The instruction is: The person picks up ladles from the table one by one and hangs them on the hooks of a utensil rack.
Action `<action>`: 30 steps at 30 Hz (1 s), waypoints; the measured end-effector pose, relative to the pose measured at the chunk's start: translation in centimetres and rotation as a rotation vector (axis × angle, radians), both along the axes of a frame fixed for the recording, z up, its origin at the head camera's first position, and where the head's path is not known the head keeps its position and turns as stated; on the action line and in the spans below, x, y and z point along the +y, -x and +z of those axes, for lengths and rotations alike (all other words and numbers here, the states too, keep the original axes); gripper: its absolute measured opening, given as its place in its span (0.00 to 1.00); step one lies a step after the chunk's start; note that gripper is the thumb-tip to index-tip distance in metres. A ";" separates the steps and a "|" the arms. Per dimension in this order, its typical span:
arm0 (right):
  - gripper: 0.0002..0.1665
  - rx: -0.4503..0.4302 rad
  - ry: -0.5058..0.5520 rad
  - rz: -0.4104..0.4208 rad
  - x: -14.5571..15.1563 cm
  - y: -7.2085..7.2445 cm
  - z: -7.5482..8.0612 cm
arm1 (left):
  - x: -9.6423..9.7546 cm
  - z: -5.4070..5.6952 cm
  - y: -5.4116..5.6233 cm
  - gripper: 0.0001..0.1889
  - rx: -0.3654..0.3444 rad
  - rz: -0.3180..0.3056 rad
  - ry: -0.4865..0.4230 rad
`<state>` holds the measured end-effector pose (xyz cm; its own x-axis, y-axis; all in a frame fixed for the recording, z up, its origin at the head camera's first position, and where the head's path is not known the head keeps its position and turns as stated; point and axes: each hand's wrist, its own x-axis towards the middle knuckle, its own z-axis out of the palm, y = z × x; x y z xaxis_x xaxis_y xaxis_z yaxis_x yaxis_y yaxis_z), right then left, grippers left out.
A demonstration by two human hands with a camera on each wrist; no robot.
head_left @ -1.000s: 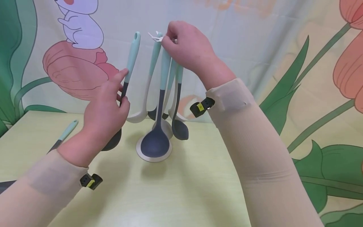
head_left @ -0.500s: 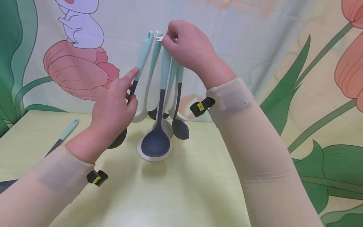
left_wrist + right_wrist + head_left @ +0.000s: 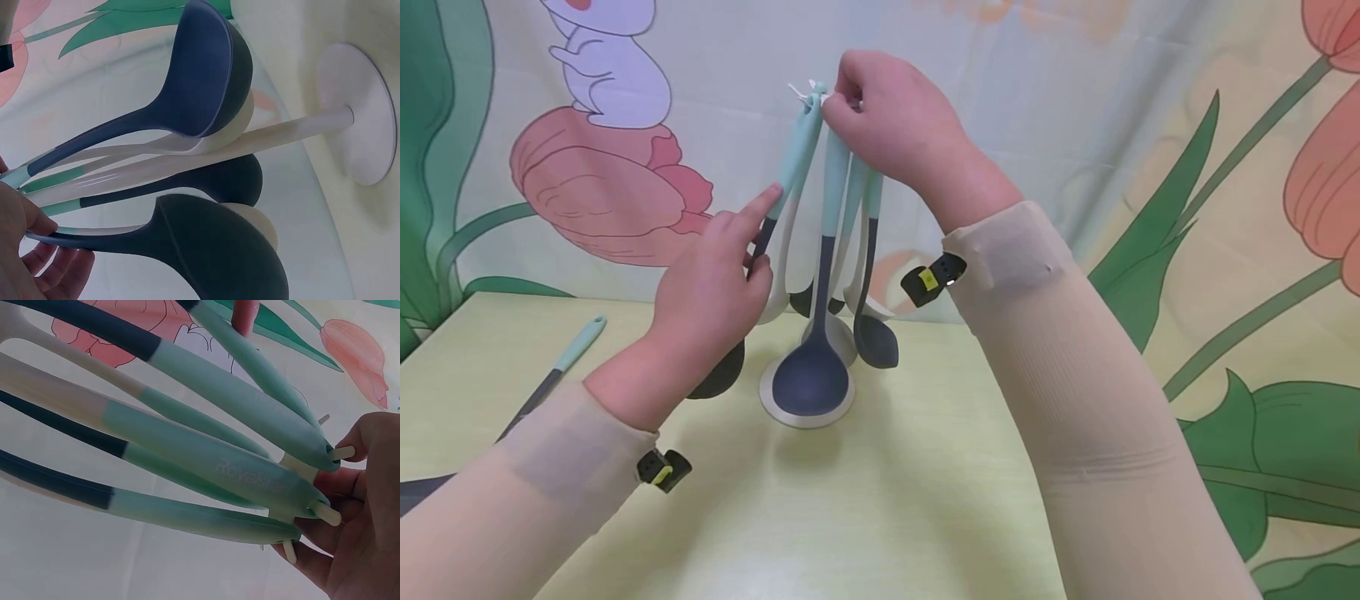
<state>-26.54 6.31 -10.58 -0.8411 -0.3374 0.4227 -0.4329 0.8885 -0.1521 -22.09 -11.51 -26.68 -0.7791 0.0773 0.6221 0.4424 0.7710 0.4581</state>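
Note:
In the head view my left hand (image 3: 711, 292) pinches the dark neck of a ladle (image 3: 722, 375) with a mint-green handle, the index finger lying along it. Its handle end overlaps a white hook at the top of the utensil stand (image 3: 767, 392). From the left wrist the ladle's broad dark head (image 3: 225, 250) shows side-on, beside the stand's pole. My right hand (image 3: 902, 117) grips the top of the stand. In the right wrist view its fingers curl behind the hooks, close to several hung mint handles (image 3: 212, 469); the part they grip is partly hidden.
A dark ladle (image 3: 811, 379) hangs at the stand's front, a smaller dark spoon (image 3: 876, 342) to its right. Another utensil with a mint handle (image 3: 580, 343) lies on the table (image 3: 880, 517) at left. A printed curtain (image 3: 1075, 125) hangs close behind.
My left hand has moved the ladle to the right, bringing its handle end from beside the stand to the hooks. My right hand has stayed at the stand's top.

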 end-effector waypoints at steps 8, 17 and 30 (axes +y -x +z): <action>0.11 0.018 -0.046 0.000 -0.6 -0.1 0.4 | -0.1 -0.6 0.6 0.37 0.004 -0.027 -0.024; 0.13 0.032 -0.105 -0.042 -1.5 -0.1 0.7 | 0.2 -1.1 1.7 0.38 0.001 -0.063 -0.057; 0.30 0.084 -0.161 -0.074 -2.9 -0.3 0.4 | 0.3 -2.3 2.1 0.38 -0.059 -0.106 -0.099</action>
